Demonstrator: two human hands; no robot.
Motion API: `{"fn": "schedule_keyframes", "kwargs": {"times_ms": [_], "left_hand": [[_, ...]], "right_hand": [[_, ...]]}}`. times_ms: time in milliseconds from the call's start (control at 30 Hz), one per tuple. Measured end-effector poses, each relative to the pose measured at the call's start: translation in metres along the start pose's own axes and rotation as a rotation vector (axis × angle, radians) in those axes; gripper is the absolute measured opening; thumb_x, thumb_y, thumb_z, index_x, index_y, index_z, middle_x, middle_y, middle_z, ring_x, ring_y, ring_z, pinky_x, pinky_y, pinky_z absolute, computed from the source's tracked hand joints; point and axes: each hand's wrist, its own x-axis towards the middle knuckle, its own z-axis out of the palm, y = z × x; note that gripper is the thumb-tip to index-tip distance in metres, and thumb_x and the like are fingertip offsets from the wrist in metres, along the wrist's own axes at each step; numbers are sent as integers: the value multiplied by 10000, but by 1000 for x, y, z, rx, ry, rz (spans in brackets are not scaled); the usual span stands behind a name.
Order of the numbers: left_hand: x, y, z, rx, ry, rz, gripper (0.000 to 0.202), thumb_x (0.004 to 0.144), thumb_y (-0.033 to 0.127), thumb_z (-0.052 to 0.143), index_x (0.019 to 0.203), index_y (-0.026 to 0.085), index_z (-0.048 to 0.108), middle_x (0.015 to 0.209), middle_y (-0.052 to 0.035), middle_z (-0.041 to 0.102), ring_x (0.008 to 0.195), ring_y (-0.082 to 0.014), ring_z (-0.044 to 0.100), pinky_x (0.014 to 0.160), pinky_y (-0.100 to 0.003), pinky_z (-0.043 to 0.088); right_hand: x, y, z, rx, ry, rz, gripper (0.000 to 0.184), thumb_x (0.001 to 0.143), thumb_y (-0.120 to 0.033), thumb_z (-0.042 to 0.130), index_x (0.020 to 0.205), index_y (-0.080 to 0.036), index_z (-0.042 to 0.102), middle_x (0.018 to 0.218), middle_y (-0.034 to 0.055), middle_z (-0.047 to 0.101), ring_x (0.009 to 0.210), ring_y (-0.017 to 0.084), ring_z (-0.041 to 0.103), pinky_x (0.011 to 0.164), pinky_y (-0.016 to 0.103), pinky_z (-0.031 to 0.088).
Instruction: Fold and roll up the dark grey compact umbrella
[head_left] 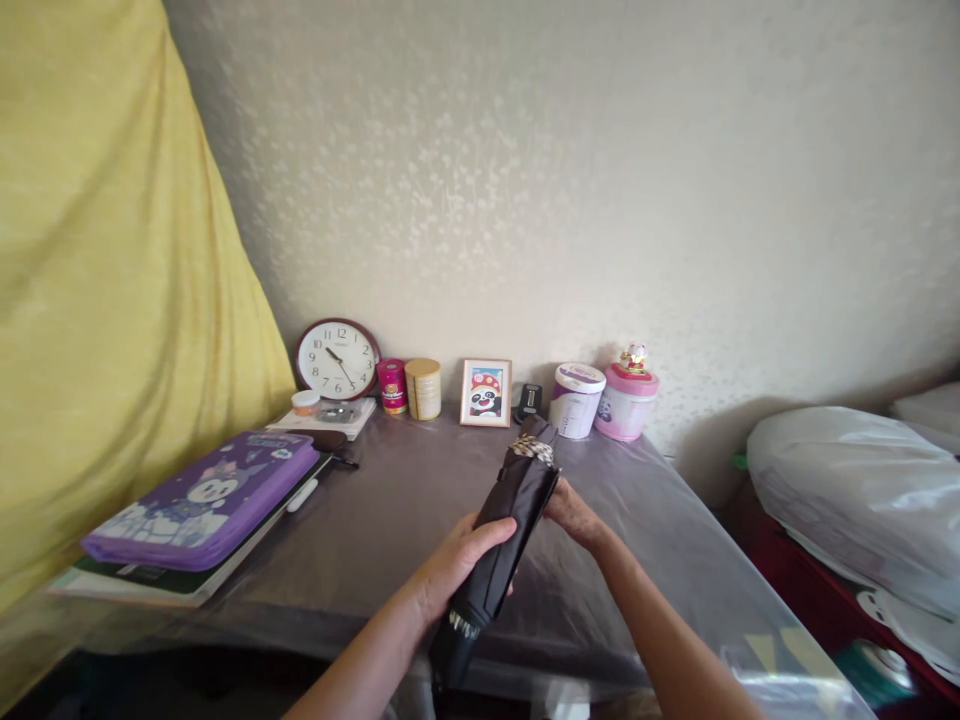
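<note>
A black folding umbrella [501, 540], furled and tilted, is held above the near part of the table. Its handle end points down toward me, and a patterned band of fabric shows near its far end. My left hand [459, 562] is wrapped round the lower half, with the thumb lying across the dark fabric. At the upper right side, my right hand [571, 512] touches the umbrella near the patterned band. The umbrella hides the fingertips of that hand, so I cannot see whether they grip it.
Along the wall stand a round clock [337, 360], a pink tin [391, 387], a yellow can [424, 390], a framed panda picture [486, 393], a white-and-purple tub [576, 402] and a pink tub [627, 405]. A purple case [202, 500] lies on books at left. Right of the table is a plastic-wrapped bundle [855, 500].
</note>
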Motion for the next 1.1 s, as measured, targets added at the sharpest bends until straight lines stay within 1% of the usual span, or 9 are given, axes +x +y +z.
{"fn": "schedule_keyframes", "kwargs": {"times_ms": [100,233,500,633,767,833,933,1033,1100], "left_hand": [[-2,5,-2,55,113,28,344,717,453,583,924,180,551,550,20,528,439,-121,527,405,-217,398],[-1,7,-6,94,189,56,323,707,426,599,946,211,575,560,15,535,453,-131,536,409,-220,387],[7,5,-13,76,287,115,319,683,345,623,969,210,580,602,14,578,495,-135,541,449,-228,398],[12,2,-16,83,315,97,372,662,290,644,1012,195,560,607,16,596,528,-150,563,476,-235,408],[17,-6,-20,108,333,104,344,659,280,650,983,191,576,643,5,611,544,-153,570,481,-234,400],[20,-10,-22,124,341,136,329,647,269,662,957,186,591,679,-3,621,591,-165,582,494,-233,400],[22,-14,-21,184,379,175,328,634,250,673,944,172,604,729,-12,633,698,-192,591,562,-241,418],[21,-13,-18,214,390,209,340,628,227,675,957,166,610,784,-9,641,782,-200,581,635,-240,425],[20,-11,-16,216,358,228,359,635,211,665,987,184,607,805,3,641,774,-185,576,633,-228,420]], "right_hand": [[0,-2,-8,8,-28,97,257,658,-390,620,590,-155,545,504,-47,510,413,56,433,435,192,342],[-4,-7,-15,-23,-41,154,312,643,-450,638,613,-155,542,518,-52,513,403,48,425,415,185,301],[-8,-12,-16,-100,-75,119,345,668,-482,623,622,-145,561,541,-48,525,385,35,376,391,185,278],[-11,-20,-13,-119,-42,101,346,683,-480,609,606,-147,554,525,-53,523,360,30,364,380,188,264],[-12,-30,-6,-83,29,86,346,696,-473,604,595,-152,525,500,-55,538,316,21,355,353,185,250],[-11,-33,-1,-44,65,96,338,679,-469,622,611,-157,512,499,-50,554,312,32,400,338,177,272],[-10,-34,7,54,100,132,321,636,-445,668,716,-170,523,508,-46,581,371,89,531,375,190,391],[-10,-35,11,152,66,111,312,627,-407,689,770,-172,543,551,-34,615,475,125,610,485,237,486],[-11,-35,11,203,8,65,281,628,-366,700,774,-164,570,643,-7,655,573,136,642,594,269,513]]}}
